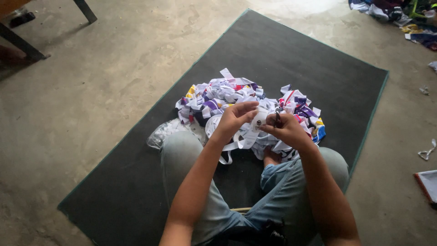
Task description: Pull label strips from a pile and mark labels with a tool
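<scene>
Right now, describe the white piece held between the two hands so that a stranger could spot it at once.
Find the dark mat on the concrete floor, then the heap of white, purple and yellow strips in its middle. Just in front of the heap, the left hand and right hand pinch a rounded white piece; unlike the loose strips, it is lifted off the pile.

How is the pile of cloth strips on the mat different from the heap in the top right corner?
The pile of cloth strips lies on the dark mat, close to both hands; the corner heap sits on bare concrete floor, far off and cut by the frame. The pile is mostly white and purple; the heap looks darker. Both are loose, multicoloured scraps.
</scene>
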